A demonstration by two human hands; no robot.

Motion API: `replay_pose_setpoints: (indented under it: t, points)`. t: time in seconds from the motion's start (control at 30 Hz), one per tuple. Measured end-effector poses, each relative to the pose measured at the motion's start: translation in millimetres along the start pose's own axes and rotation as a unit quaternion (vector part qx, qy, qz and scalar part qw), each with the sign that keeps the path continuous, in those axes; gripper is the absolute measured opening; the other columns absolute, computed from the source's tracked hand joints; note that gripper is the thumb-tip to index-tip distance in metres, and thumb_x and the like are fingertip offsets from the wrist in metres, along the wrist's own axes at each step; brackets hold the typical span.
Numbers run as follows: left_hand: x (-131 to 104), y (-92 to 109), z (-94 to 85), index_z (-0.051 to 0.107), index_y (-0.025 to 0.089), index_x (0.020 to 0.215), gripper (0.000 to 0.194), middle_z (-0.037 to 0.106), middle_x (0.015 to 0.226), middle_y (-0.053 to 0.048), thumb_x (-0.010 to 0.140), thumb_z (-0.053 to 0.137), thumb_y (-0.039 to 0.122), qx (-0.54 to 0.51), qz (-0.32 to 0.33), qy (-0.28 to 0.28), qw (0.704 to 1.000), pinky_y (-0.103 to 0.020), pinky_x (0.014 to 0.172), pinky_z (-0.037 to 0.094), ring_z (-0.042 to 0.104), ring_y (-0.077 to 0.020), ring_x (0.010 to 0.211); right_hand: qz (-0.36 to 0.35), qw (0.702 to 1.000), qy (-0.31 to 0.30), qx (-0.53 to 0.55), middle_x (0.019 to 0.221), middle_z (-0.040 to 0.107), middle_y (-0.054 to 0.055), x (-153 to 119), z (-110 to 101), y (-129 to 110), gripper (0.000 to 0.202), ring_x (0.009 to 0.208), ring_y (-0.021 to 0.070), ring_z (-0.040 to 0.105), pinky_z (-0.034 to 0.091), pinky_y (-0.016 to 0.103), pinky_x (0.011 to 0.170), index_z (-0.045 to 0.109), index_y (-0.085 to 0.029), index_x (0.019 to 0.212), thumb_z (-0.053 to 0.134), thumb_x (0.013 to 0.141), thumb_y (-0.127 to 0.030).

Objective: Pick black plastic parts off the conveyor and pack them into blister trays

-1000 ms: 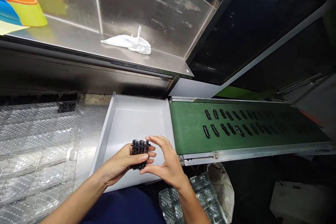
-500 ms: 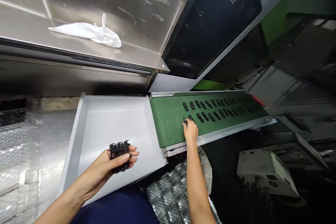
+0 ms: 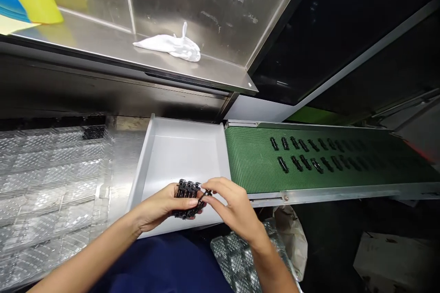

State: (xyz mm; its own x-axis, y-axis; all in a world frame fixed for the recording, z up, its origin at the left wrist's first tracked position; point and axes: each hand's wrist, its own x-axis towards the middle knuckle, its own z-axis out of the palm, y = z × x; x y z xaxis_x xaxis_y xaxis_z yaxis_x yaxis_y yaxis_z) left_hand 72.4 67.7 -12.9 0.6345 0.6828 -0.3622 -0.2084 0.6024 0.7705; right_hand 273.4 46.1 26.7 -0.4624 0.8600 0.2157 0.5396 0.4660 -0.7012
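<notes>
Stack of small black plastic pieces, seven o'clock, part-hidden by clamped left hand, thumb across front. Right hand, pointing ten o'clock, pinches slim black piece, partly covered.

A bundle of slim black parts, packed side by side, was above the white tray's near half; a single black part tilted nearer its right edge.

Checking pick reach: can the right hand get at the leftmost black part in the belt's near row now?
Probably: the right hand is near the belt, nothing visible blocks that leftmost part, but it seems to be pinching another black piece.
</notes>
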Motion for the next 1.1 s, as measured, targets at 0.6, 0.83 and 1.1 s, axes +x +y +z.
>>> replay_pose_setpoints:
  t: [0.6, 0.83, 1.1]
  points:
    - [-3.7, -3.4, 1.5, 0.074, 0.020, 0.100, 0.033, 0.077, 0.094, -0.007, 0.069, 0.082, 0.028, -0.110, -0.024, 0.031, 0.993, -0.032, 0.078, 0.053, 0.071, -0.0262, 0.087, -0.048, 0.998, -0.034, 0.023, 0.152, 0.040, 0.009, -7.5, 15.6, 6.8, 0.106, 0.138, 0.0231, 0.041, 0.033, 0.041, 0.117, 0.001, -0.029, 0.155, 0.075, 0.080, -0.025]
    - [-1.8, -3.4, 0.7, 0.074, 0.022, 0.099, 0.034, 0.077, 0.096, -0.008, 0.067, 0.083, 0.028, -0.073, -0.012, 0.043, 0.996, -0.035, 0.077, 0.054, 0.071, -0.0290, 0.087, -0.041, 0.996, -0.075, 0.016, 0.155, 0.033, 0.009, -4.0, 18.7, 15.1, 0.105, 0.144, 0.0235, 0.030, 0.022, 0.045, 0.121, 0.000, -0.029, 0.155, 0.075, 0.081, -0.027]
    - [7.4, -6.8, 1.3, 0.073, 0.019, 0.098, 0.036, 0.076, 0.098, -0.009, 0.067, 0.083, 0.034, 0.001, 0.025, 0.078, 0.997, -0.037, 0.082, 0.053, 0.070, -0.0289, 0.091, -0.003, 0.998, -0.055, 0.005, 0.155, 0.034, 0.008, -6.4, 20.6, 24.6, 0.105, 0.142, 0.0255, 0.032, 0.032, 0.044, 0.117, 0.012, -0.030, 0.154, 0.081, 0.074, -0.033]
